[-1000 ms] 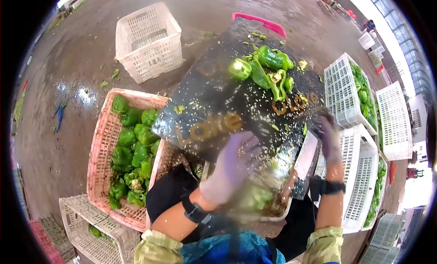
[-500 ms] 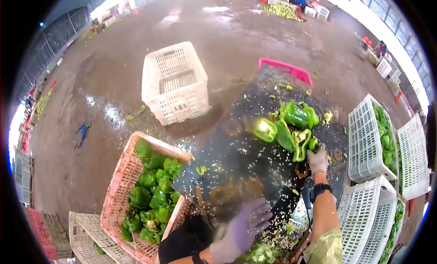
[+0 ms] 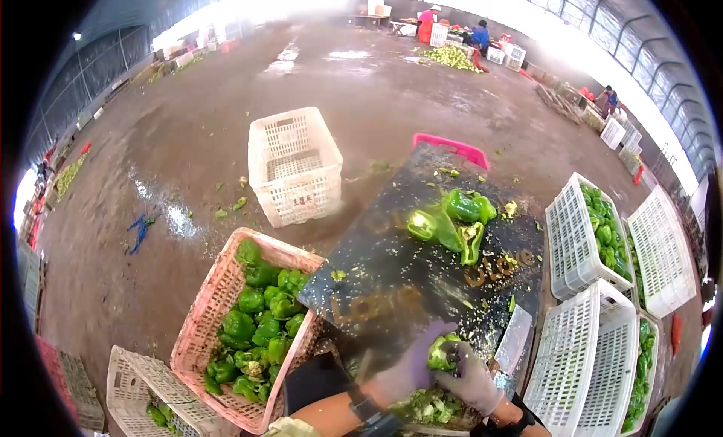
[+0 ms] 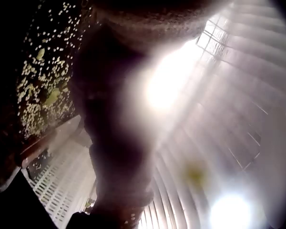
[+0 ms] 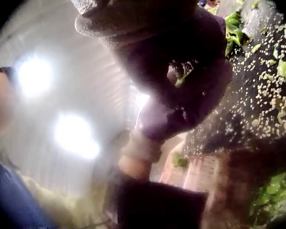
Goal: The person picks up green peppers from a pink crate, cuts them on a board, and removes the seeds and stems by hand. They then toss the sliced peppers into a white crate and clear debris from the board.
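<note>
Over the near edge of the black board (image 3: 376, 260), both gloved hands meet around a green bell pepper piece (image 3: 440, 352). My left hand (image 3: 410, 371) supports it from the left; my right hand (image 3: 476, 378) grips it with curled fingers. In the right wrist view the hands overlap as dark shapes, mostly hiding the piece. Several cut peppers (image 3: 468, 206) lie at the board's far part among scattered seeds. A cleaver (image 3: 514, 336) rests at the board's right edge. Below the hands are green scraps (image 3: 431, 408).
At left, a pink crate (image 3: 202, 310) holds whole green peppers (image 3: 238, 325). A white crate (image 3: 301, 196) stands beyond it on the wet floor. White crates (image 3: 561, 362) line the right side, one holding green peppers (image 3: 605, 226). A pink rim (image 3: 456, 147) shows behind the board.
My right hand reached forward to the cut peppers, then came back to the near edge with a pepper piece. The left hand now meets it there. The head view has tilted up.
</note>
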Tool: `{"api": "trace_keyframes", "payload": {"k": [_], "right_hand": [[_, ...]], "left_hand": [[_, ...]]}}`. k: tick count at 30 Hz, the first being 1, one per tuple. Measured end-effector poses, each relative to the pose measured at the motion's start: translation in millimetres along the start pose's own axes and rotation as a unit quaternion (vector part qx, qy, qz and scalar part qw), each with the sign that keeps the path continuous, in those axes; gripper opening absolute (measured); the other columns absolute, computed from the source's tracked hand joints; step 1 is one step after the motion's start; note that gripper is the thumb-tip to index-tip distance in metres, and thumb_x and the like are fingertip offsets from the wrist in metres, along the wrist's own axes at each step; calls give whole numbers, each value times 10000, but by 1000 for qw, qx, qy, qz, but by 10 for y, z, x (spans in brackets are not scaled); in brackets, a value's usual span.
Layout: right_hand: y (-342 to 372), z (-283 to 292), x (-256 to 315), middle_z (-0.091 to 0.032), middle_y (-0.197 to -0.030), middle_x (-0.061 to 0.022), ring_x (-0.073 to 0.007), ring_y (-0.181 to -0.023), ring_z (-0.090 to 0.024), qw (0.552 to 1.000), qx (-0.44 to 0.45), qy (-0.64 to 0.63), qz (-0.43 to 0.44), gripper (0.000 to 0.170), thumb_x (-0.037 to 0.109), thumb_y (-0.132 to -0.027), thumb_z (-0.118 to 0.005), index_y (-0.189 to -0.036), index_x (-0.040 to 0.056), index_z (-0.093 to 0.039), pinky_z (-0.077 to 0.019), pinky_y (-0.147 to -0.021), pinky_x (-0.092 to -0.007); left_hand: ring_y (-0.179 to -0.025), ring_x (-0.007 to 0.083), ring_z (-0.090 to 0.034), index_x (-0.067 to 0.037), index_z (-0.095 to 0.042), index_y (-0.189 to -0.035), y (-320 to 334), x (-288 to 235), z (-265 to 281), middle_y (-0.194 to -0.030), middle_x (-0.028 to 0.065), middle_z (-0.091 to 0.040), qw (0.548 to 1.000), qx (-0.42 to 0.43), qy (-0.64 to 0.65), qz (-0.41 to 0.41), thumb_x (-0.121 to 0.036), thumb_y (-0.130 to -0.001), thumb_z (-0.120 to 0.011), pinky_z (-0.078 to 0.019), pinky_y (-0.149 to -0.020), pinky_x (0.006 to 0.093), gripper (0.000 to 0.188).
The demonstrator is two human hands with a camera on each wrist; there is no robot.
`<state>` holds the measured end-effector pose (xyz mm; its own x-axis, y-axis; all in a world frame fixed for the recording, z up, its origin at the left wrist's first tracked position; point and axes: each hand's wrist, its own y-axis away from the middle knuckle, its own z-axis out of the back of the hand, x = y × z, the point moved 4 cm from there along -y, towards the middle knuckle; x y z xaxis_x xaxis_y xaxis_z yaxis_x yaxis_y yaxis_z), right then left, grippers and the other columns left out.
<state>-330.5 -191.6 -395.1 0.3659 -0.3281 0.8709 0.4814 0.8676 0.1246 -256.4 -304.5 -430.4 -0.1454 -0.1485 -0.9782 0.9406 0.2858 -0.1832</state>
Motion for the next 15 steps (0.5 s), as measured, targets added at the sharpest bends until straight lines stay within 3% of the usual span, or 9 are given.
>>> {"api": "trace_keyframes", "payload": {"k": [1,3,4,6,7,10,11,13,15], "right_hand": [[106,10,229,-644,-970,-142,-179,-868,-624,1000,13,6,-3,466,144,-814,-665,-1214,-7,-478,-508,-747,-296],[229,35,-163,-658,-945,-150,-172,-841,-627,972,53,-163,-163,481,166,-862,-626,-1279,-10,-463,-505,-735,-305],[279,50,-33,-668,-928,-153,-142,-794,-623,972,31,-158,-174,507,170,-874,-610,-1319,-7,-443,-497,-697,-286],[294,57,13,-667,-932,-158,-132,-778,-625,998,7,-9,-62,510,165,-870,-614,-1321,-3,-446,-499,-679,-269],[281,55,23,-667,-935,-160,-128,-770,-626,998,-5,66,-5,512,163,-868,-615,-1322,-1,-448,-500,-669,-260],[266,28,-7,-649,-980,-151,-140,-780,-620,994,21,-60,-90,434,110,-837,-643,-1227,-21,-505,-516,-705,-261],[254,13,8,-645,-988,-148,-144,-782,-618,988,25,-110,-104,417,99,-829,-651,-1204,-25,-516,-519,-716,-265],[248,-46,-132,-637,-999,-130,-144,-771,-621,987,13,-147,-71,420,88,-789,-700,-1155,-29,-532,-523,-710,-266],[212,-85,-57,-641,-992,-124,-143,-767,-627,985,2,-161,-58,440,85,-767,-725,-1150,-26,-539,-528,-693,-261]], "left_hand": [[-1106,233,-524,-65,-334,-1373,28,-22,-63,-1199,102,-499,1000,20,19,-2,108,-654,-716,-453,-956,322,832],[-1110,245,-531,-58,-325,-1372,83,-11,-196,-1198,119,-510,983,46,159,81,126,-658,-699,-457,-955,319,827],[-1111,247,-534,-58,-323,-1372,94,-14,-232,-1201,125,-513,982,45,170,73,133,-660,-693,-462,-951,321,824],[-1111,249,-538,-61,-320,-1370,128,3,-301,-1211,136,-514,991,31,133,10,145,-664,-683,-474,-937,327,820],[-1128,249,-530,-62,-316,-1371,153,42,-317,-1222,136,-513,987,41,152,33,141,-669,-683,-472,-941,333,818],[-1175,249,-503,-67,-304,-1375,194,31,-298,-1249,132,-509,972,72,206,87,132,-678,-686,-459,-960,342,820],[-1181,247,-499,-64,-308,-1370,176,109,-302,-1260,133,-502,931,91,327,136,129,-678,-689,-448,-978,339,813],[-1195,243,-491,-56,-315,-1358,153,266,-308,-1281,135,-489,794,91,547,249,123,-678,-694,-426,-1013,332,799],[-1200,235,-488,-63,-323,-1357,195,-80,-124,-1296,132,-474,965,95,222,104,106,-691,-692,-422,-1023,333,780]]}}
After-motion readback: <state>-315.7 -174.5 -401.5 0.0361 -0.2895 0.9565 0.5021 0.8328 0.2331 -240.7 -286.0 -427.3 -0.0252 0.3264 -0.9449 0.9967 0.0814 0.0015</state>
